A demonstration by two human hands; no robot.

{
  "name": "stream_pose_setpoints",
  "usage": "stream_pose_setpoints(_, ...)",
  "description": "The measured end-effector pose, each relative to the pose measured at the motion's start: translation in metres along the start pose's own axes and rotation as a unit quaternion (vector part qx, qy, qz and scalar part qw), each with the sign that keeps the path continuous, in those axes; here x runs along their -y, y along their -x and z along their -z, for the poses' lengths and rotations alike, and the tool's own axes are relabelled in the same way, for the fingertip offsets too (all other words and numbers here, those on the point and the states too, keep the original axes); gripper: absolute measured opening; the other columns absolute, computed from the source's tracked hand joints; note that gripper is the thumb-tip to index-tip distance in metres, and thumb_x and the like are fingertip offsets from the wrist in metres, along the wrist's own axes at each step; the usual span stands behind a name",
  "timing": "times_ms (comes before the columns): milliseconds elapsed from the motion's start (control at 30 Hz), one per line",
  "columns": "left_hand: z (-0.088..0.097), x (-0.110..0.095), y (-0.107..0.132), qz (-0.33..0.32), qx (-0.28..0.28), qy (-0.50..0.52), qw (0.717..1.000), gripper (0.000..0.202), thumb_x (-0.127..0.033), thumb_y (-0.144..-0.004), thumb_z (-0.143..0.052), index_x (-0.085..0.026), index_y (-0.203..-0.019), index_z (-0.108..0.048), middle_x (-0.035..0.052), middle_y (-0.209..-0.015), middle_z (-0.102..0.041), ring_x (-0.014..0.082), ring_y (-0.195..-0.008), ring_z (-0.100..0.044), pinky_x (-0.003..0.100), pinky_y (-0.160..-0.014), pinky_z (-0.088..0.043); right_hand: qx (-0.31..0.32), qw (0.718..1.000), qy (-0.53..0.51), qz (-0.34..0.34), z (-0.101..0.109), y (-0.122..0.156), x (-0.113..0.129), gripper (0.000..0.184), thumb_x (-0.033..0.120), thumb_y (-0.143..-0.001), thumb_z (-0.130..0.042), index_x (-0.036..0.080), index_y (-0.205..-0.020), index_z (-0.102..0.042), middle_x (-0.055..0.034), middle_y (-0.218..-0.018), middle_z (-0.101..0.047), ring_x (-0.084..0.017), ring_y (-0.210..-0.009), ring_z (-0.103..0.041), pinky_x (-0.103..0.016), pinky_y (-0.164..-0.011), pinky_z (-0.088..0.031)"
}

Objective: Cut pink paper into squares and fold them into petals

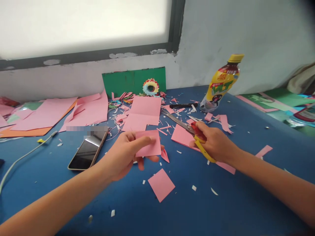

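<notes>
L hand (128, 150) is half curled, thumb on top & fingers beneath, pinching a small pink square (147, 147) above the middle of the tabletop (98, 206). R hand (214, 142) is wrapped round the red & yellow handles of the scissors (180, 123), blades pointing left & twd the back edge; can't tell if the blades touch anything.

Btwn the hands, a folded pink piece (165, 155) sits just beside the L fingertips. Loose pink square (161, 185) lies flat on the near side, one corner twd the front edge. Pink paper stack (180, 136) lies below the scissors, next to R hand. Bigger pink sheet (147, 106) is behind L hand, w/ pink scraps (120, 118) on its left.

Phone (86, 152) lies left of L hand; white cable (29, 152) runs further twd the left edge. Large pink sheets (46, 113) overlap an orange sheet (31, 132) nr the back-left corner. Green board (128, 80) stands at the back edge, multicol. paper ring (147, 89) in front. Black pen (183, 105) lies left of the yellow-capped bottle (222, 82), which stands nr the back-right corner.
</notes>
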State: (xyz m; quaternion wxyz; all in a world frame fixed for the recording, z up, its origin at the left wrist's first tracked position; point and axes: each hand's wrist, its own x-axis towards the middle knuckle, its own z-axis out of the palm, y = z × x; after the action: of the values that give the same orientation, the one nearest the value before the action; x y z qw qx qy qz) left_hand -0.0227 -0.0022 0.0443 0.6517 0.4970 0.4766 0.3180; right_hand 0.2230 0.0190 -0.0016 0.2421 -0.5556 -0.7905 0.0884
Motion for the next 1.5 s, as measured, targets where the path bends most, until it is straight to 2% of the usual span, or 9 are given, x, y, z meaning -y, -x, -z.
stream_pose_setpoints(133,-0.001,0.0,0.004,0.036,0.009,0.03,0.999,0.023,-0.037,-0.069,-0.061,-0.015,-0.063,-0.062,0.0051,-0.059,-0.066,0.0119,-0.046,-0.059,0.012,-0.026,-0.03,0.016,1.0,-0.007,0.014,0.001,0.0,0.001,0.036,0.055,-0.075,-0.044,0.024,-0.065,-0.029,0.0045,-0.046,-0.041,-0.012,-0.04,-0.04,-0.024,-0.041,-0.028)
stream_pose_setpoints(233,-0.002,-0.001,0.005,0.04,-0.005,0.018,0.999,0.023,-0.038,-0.069,-0.062,-0.015,-0.067,-0.064,0.0055,-0.063,-0.069,0.0094,-0.041,-0.057,0.011,-0.025,-0.028,0.007,0.999,0.015,0.032,0.0,0.0,0.0,0.04,0.06,-0.076,-0.04,0.024,-0.064,-0.03,0.0045,-0.044,-0.041,-0.012,-0.038,-0.039,-0.024,-0.041,-0.028)
stream_pose_setpoints(367,-0.003,0.0,0.007,-0.003,-0.037,-0.037,0.999,0.023,-0.038,-0.071,-0.063,-0.016,-0.078,-0.067,0.0037,-0.067,-0.07,0.0104,-0.048,-0.061,0.01,-0.028,-0.03,-0.067,0.989,0.089,0.095,-0.002,0.002,-0.003,0.043,0.063,-0.075,-0.039,0.023,-0.064,-0.03,0.0052,-0.043,-0.04,-0.011,-0.035,-0.039,-0.023,-0.04,-0.026)
stream_pose_setpoints(500,-0.006,0.0,0.01,-0.094,-0.068,-0.117,0.986,0.02,-0.031,-0.073,-0.063,-0.015,-0.082,-0.07,0.0015,-0.06,-0.068,0.011,-0.048,-0.06,0.012,-0.03,-0.033,-0.19,0.937,0.209,0.206,0.0,0.003,-0.007,0.041,0.06,-0.079,-0.04,0.022,-0.063,-0.035,0.0045,-0.043,-0.04,-0.01,-0.035,-0.042,-0.022,-0.039,-0.027)
stream_pose_setpoints(600,-0.007,-0.001,0.011,-0.159,-0.077,-0.161,0.971,0.015,-0.025,-0.074,-0.06,-0.015,-0.076,-0.071,-0.0009,-0.054,-0.065,0.0078,-0.044,-0.054,0.012,-0.031,-0.033,-0.253,0.89,0.276,0.258,0.006,0.002,-0.007,0.042,0.057,-0.081,-0.04,0.02,-0.062,-0.038,0.0046,-0.042,-0.041,-0.008,-0.035,-0.041,-0.02,-0.038,-0.027)
stream_pose_setpoints(700,-0.007,0.001,0.012,-0.201,-0.063,-0.198,0.957,0.015,-0.022,-0.076,-0.057,-0.016,-0.073,-0.07,-0.0017,-0.056,-0.065,0.0075,-0.048,-0.055,0.012,-0.038,-0.04,-0.292,0.856,0.313,0.29,0.013,0.001,-0.005,0.043,0.056,-0.082,-0.04,0.018,-0.062,-0.042,0.0054,-0.042,-0.042,-0.006,-0.034,-0.037,-0.019,-0.038,-0.027)
stream_pose_setpoints(800,-0.005,0.006,0.013,-0.222,-0.04,-0.227,0.947,0.018,-0.021,-0.079,-0.052,-0.016,-0.073,-0.07,-0.0011,-0.063,-0.067,0.0091,-0.056,-0.058,0.015,-0.051,-0.048,-0.304,0.839,0.332,0.305,0.017,0.002,-0.002,0.044,0.056,-0.082,-0.04,0.017,-0.062,-0.046,0.0056,-0.041,-0.042,-0.006,-0.035,-0.035,-0.019,-0.04,-0.028)
stream_pose_setpoints(1167,-0.004,0.008,0.015,-0.266,-0.05,-0.345,0.899,0.027,-0.028,-0.083,-0.048,-0.011,-0.072,-0.067,0.0012,-0.059,-0.06,0.0094,-0.053,-0.053,0.016,-0.046,-0.042,-0.311,0.839,0.332,0.3,0.018,0.002,-0.007,0.048,0.06,-0.079,-0.044,0.015,-0.06,-0.049,0.0062,-0.04,-0.039,-0.006,-0.033,-0.03,-0.021,-0.038,-0.023)
stream_pose_setpoints(1500,-0.002,0.01,0.013,-0.287,-0.039,-0.367,0.884,0.024,-0.025,-0.083,-0.048,-0.012,-0.073,-0.066,-0.0002,-0.058,-0.058,0.0088,-0.053,-0.053,0.016,-0.048,-0.04,-0.31,0.837,0.337,0.299,0.02,0.002,-0.011,0.049,0.062,-0.077,-0.045,0.018,-0.057,-0.043,0.0056,-0.039,-0.04,-0.007,-0.034,-0.036,-0.021,-0.038,-0.023)
